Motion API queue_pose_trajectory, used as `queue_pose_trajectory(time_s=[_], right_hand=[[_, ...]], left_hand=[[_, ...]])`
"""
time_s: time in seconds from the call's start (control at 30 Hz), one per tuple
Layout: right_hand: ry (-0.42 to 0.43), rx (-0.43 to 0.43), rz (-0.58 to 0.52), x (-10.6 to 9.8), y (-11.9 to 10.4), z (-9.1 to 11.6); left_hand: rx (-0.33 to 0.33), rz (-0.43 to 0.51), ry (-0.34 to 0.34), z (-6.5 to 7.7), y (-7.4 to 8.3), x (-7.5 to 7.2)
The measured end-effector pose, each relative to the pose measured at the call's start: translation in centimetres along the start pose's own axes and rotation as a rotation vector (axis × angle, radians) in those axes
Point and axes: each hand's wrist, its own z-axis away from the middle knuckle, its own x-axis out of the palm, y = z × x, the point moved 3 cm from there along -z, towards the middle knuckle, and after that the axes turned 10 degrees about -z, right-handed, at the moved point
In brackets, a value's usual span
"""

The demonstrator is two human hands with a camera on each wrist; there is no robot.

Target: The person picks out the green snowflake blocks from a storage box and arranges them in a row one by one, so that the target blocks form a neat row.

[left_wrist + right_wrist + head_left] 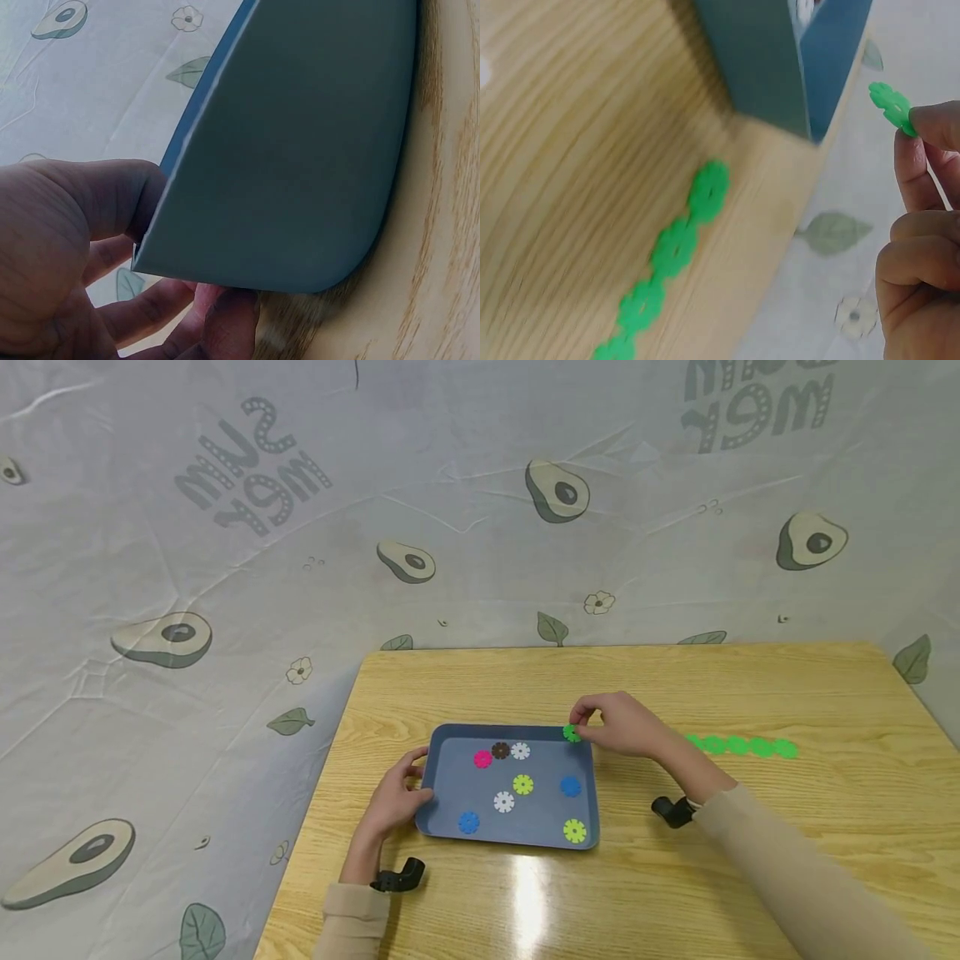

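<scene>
A blue-grey tray [465,781] lies on the table with several notched plastic discs inside: pink [482,759], brown [501,750], white [504,802], blue [571,786] and yellow-green [574,831]. My left hand [397,792] grips the tray's left side; in the left wrist view the thumb bends over the rim and the other fingers sit by the outer wall. Between thumb and fingertips my right hand [617,724] pinches a green snowflake disc [891,106], raised at the tray's back right corner. A row of green discs [738,746] lies on the table to the right.
The wooden table [675,902] reaches out on both sides of the tray. Behind and left of it hangs a pale cloth [480,585] printed with avocados and leaves. A black wrist camera [672,812] juts from the right wrist, another [401,877] from the left.
</scene>
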Motion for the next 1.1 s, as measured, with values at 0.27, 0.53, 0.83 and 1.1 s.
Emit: queue_pose_trajectory(time_s=[0.27, 0.53, 0.83, 1.1], right_hand=[[0.085, 0.066, -0.002, -3.9, 3.0, 3.2], [0.183, 0.162, -0.009, -7.8, 7.4, 7.7], [0.279, 0.234, 0.05, -10.9, 12.0, 12.2], [0.331, 0.333, 0.052, -12.7, 15.4, 15.8]], left_hand=[[0.004, 0.012, -0.004, 0.0, 0.0, 0.1], [-0.017, 0.011, -0.007, 0.0, 0.0, 0.1], [0.0, 0.007, -0.004, 0.0, -0.2, 0.1], [-0.009, 0.018, -0.009, 0.1, -0.1, 0.0]])
